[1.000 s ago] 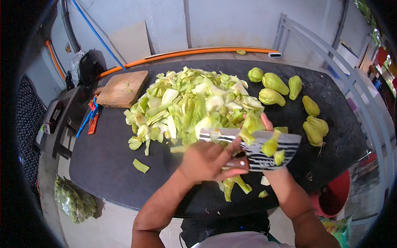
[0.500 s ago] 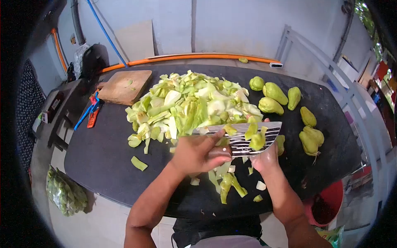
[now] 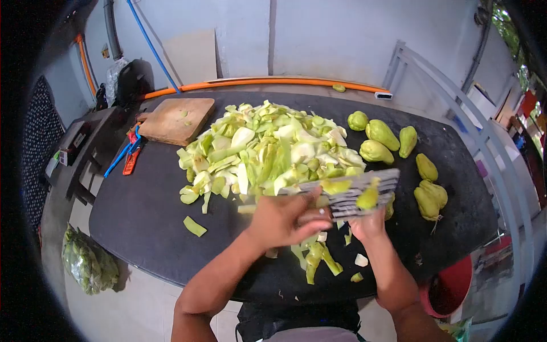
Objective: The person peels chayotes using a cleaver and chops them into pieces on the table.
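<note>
My left hand (image 3: pixel 285 219) is wrapped round the brown handle of a wide cleaver (image 3: pixel 356 191), whose blade points right. Pieces of yellow-green peel cling to the striped, motion-blurred blade. Close behind and below the blade is my right hand (image 3: pixel 369 225); its fingers curl out of sight, and whatever they hold is hidden. Beyond the cleaver rises a big heap of cut chayote pieces and peel (image 3: pixel 273 142). Peel strips (image 3: pixel 314 262) and small pale pieces lie on the dark table under my hands.
Several whole chayotes (image 3: pixel 380 134) lie at the table's right side. A wooden chopping board (image 3: pixel 176 119) is at the back left, beside an orange-and-blue tool (image 3: pixel 131 157). A red bucket (image 3: pixel 450 290) stands below right, a plastic bag of greens (image 3: pixel 88 262) below left.
The cleaver has shifted slightly right and its blade has tilted, with less peel showing on it. Both hands moved a little with it. The whole view has shifted slightly.
</note>
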{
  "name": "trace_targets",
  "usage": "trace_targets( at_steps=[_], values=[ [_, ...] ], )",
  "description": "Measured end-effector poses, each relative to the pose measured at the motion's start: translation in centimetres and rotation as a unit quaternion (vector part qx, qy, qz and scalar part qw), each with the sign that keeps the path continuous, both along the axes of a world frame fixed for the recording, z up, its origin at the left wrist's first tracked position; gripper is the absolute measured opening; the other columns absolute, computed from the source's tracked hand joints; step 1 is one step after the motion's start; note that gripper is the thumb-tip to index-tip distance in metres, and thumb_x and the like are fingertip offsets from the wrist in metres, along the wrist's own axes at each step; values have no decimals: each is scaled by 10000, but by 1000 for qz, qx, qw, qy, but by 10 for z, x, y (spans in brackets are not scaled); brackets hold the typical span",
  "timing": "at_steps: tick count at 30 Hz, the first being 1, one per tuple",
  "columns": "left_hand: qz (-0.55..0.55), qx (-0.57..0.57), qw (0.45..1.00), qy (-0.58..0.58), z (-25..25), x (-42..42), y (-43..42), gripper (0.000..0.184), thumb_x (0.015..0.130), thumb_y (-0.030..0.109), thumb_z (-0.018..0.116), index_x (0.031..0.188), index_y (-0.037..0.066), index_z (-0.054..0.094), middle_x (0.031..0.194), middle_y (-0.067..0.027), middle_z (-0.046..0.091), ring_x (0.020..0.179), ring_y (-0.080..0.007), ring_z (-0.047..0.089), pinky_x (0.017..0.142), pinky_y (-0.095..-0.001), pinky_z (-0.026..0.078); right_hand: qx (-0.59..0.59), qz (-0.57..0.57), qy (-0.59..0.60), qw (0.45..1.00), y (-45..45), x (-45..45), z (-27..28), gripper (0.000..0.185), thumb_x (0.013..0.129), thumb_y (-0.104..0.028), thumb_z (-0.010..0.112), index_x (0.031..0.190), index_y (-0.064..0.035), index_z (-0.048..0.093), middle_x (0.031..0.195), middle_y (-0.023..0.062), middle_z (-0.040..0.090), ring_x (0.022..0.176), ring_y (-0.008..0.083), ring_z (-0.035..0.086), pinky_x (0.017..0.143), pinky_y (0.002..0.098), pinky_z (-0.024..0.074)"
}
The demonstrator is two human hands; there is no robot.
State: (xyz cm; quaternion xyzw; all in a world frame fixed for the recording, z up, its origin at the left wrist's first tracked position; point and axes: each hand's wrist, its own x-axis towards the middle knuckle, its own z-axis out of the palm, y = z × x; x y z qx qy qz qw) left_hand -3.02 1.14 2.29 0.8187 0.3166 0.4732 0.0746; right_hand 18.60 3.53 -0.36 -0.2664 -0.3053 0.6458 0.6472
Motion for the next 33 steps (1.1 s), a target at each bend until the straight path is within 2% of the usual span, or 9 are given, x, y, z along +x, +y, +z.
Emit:
trace_targets(
  at_steps=[2, 5, 7, 12, 16, 19, 22, 29, 33],
  values=[
    [-3, 30, 999, 41, 11, 4, -8, 657, 783, 456, 805, 1227, 0, 644, 749, -114, 695, 623, -269, 698, 557, -349, 539, 44, 120, 62, 990, 4, 12, -3, 490, 1021, -501, 475, 1378, -167, 455, 1265, 49, 570, 1185, 229, 561, 1044, 424, 448],
    [2, 43, 998, 47, 5, 1, -3, 672, 781, 462, 805, 1250, 11, 638, 741, -100, 689, 604, -264, 687, 533, -349, 529, 39, 59, -6, 998, 0, 11, -12, 455, 1031, -466, 477, 1366, -158, 470, 1269, 42, 570, 1189, 218, 561, 1035, 418, 460],
    [15, 57, 998, 34, -2, -7, 7, 684, 783, 468, 803, 1260, 9, 632, 732, -103, 689, 611, -269, 692, 541, -349, 535, 10, -16, -65, 998, -5, -1, 3, 414, 1047, -421, 434, 1296, -99, 509, 1196, 56, 597, 1104, 213, 604, 933, 395, 516],
    [92, -94, 990, -41, -13, -19, 17, 631, 835, 545, 724, 1192, 26, 676, 726, -139, 693, 636, -301, 707, 599, -364, 556, 110, 147, -28, 983, -8, 2, 29, 484, 1042, -499, 385, 1293, -103, 504, 1165, 76, 628, 943, 212, 627, 682, 358, 500],
    [14, -21, 1000, 13, -3, -3, -1, 676, 791, 495, 786, 1248, 17, 644, 725, -105, 679, 616, -277, 693, 574, -362, 543, -42, -64, -18, 997, -9, -12, 12, 463, 1039, -477, 396, 1249, -85, 523, 1107, 89, 637, 1009, 219, 628, 800, 392, 535],
    [-24, 29, 999, 31, 9, 5, -10, 689, 775, 477, 801, 1280, 40, 630, 707, -60, 657, 603, -242, 677, 536, -342, 524, 29, 217, 97, 971, 6, 14, 2, 492, 1028, -490, 424, 1290, -82, 505, 1138, 95, 641, 1030, 212, 619, 823, 374, 528],
    [13, 43, 998, 46, 0, 3, -2, 688, 757, 498, 808, 1250, 45, 648, 676, -67, 639, 573, -252, 662, 511, -341, 514, 1, 10, 3, 1000, 1, -4, 0, 487, 1028, -492, 409, 1260, -78, 520, 1059, 97, 663, 895, 229, 654, 754, 405, 553],
    [103, -179, 977, -58, -6, -23, 14, 422, 887, 297, 736, 1149, -28, 675, 1061, -185, 734, 877, -248, 751, 780, -312, 574, -69, 89, 12, 994, -1, 1, 20, 551, 1033, -583, 304, 1221, -144, 579, 1024, 54, 672, 827, 212, 643, 593, 351, 497],
    [102, -142, 983, -63, -11, -16, 15, 573, 868, 454, 727, 1216, 4, 662, 839, -157, 736, 739, -294, 739, 671, -348, 570, -161, 71, 82, 981, -2, -4, 27, 560, 1006, -619, 389, 1201, -138, 599, 1038, 47, 680, 789, 195, 648, 584, 340, 491]
  ],
)
